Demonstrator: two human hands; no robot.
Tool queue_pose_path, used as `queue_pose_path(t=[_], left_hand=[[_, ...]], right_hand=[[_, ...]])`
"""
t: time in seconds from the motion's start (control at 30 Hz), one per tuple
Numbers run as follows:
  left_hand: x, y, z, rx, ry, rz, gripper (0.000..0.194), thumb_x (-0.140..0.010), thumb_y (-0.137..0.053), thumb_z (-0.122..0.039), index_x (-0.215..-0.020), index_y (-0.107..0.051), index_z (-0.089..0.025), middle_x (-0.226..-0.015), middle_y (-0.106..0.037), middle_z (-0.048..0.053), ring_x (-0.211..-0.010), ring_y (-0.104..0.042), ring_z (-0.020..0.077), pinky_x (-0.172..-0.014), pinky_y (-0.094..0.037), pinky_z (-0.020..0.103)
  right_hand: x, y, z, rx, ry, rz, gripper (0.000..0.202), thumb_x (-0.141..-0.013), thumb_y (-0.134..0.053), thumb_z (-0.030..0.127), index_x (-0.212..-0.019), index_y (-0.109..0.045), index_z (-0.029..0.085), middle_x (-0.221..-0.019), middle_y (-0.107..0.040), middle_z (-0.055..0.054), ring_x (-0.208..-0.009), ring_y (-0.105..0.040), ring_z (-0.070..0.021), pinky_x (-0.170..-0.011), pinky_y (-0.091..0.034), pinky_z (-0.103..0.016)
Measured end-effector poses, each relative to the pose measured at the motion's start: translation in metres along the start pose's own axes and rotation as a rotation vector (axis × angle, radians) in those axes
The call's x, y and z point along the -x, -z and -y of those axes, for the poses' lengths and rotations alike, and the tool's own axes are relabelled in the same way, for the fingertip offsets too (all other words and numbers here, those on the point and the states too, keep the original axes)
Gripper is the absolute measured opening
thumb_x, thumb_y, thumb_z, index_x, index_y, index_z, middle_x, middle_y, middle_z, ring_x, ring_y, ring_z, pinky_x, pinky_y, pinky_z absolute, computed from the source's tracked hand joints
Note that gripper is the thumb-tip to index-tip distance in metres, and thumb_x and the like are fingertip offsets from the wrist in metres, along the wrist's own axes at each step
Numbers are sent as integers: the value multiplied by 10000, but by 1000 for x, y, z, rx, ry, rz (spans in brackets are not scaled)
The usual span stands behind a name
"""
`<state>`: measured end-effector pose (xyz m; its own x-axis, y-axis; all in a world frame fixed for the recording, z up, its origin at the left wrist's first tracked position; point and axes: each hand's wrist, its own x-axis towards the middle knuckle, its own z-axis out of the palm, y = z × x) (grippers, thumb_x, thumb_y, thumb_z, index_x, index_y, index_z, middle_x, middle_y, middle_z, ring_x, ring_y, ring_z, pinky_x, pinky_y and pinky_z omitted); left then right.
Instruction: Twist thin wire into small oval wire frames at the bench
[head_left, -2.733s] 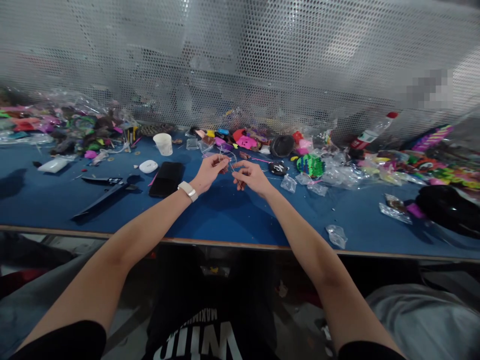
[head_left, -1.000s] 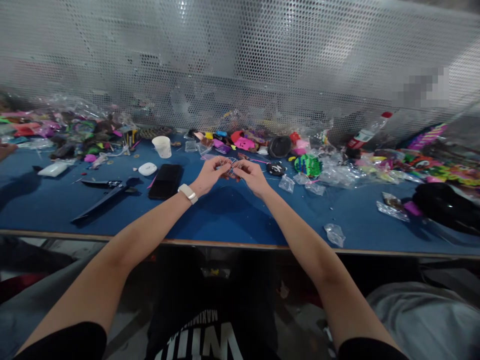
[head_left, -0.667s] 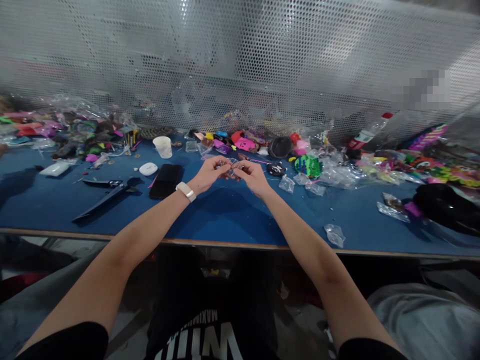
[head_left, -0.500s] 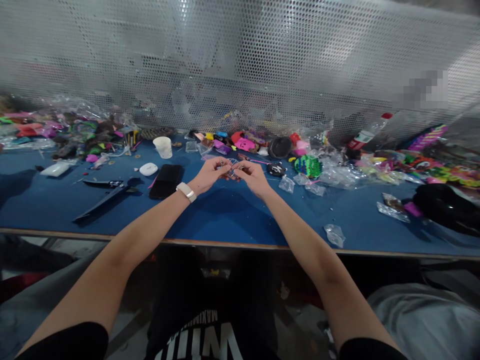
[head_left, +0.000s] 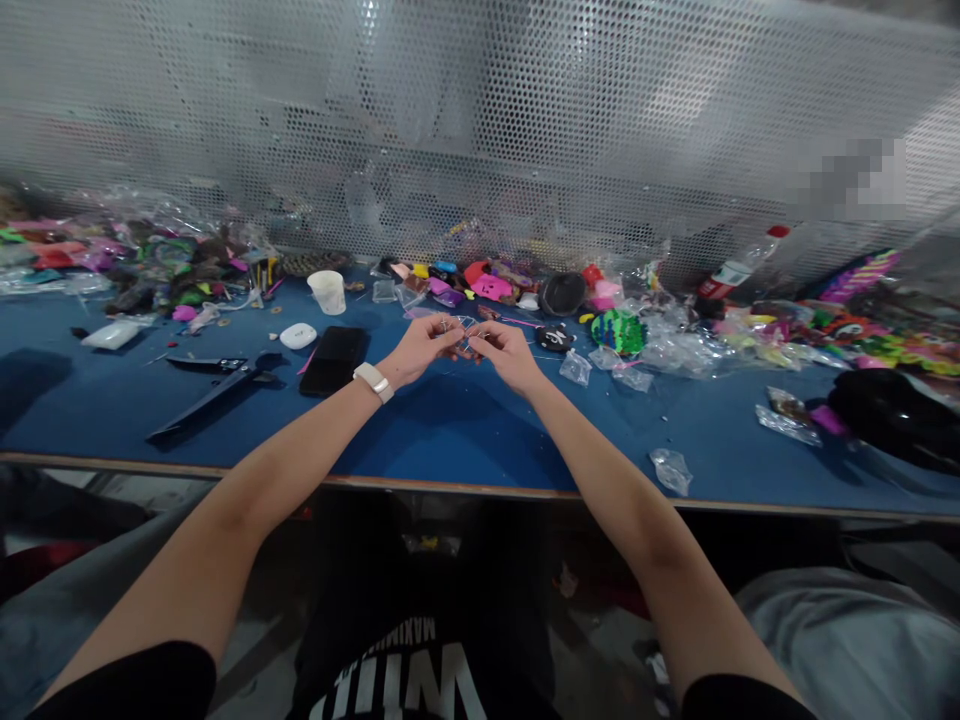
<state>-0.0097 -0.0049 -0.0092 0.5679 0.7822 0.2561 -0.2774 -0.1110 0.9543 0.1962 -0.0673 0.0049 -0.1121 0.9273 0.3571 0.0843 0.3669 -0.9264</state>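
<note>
My left hand (head_left: 425, 347) and my right hand (head_left: 510, 352) meet over the middle of the blue table (head_left: 457, 440), fingers pinched together. Between the fingertips is a small tangle of thin, shiny wire-like loops (head_left: 466, 331); its exact kind is too small to make out. Both hands grip it, partly covering it. A pale band sits on my left wrist. Just right of my right hand lies a flat black piece with white marks (head_left: 553, 338). Left of my left hand is a black phone (head_left: 334, 360).
On the left are a white earbud case (head_left: 298, 335), a paper cup (head_left: 328, 292) and a dark blade-shaped tool (head_left: 217, 398). Colourful trinkets and clear bags line the perforated metal panel (head_left: 480, 120). A bottle (head_left: 739, 268) leans at the right, behind a black object (head_left: 892, 415).
Both hands stay in nearly the same place, still pinching the wire-like loops, with only slight finger movement. The view has shifted very slightly.
</note>
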Motion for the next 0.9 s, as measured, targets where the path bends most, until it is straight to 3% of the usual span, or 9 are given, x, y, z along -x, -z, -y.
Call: queue_pose_path(t=[0.3, 0.57, 0.9], left_hand=[[-2, -3, 0, 17, 5, -72, 293, -911, -990, -344, -979, -748, -195, -956, -801, 53, -793, -837, 184, -755, -684, 337], [0, -3, -2, 3, 21, -43, 310, -954, -973, -367, -982, -725, -183, -927, -792, 40, -798, -830, 171, -773, -667, 317], [0, -5, -2, -21, 31, -41, 262, -978, -940, -337, -957, -725, -189, -876, -787, 30, -783, -831, 162, -752, -638, 290]], right_hand=[[0, -2, 2, 45, -10, -44, 570, -843, -923, 775, -947, -767, 236, -762, -719, 2, -630, -602, -160, -646, -533, -334], [0, 0, 0, 67, 19, -9, 655, -829, -924, 851, -968, -773, 230, -752, -727, 3, -617, -599, -158, -633, -534, -333], [0, 4, -6, 98, 22, 22, 615, -873, -902, 823, -991, -790, 230, -798, -740, -16, -659, -624, -169, -663, -547, -350]])
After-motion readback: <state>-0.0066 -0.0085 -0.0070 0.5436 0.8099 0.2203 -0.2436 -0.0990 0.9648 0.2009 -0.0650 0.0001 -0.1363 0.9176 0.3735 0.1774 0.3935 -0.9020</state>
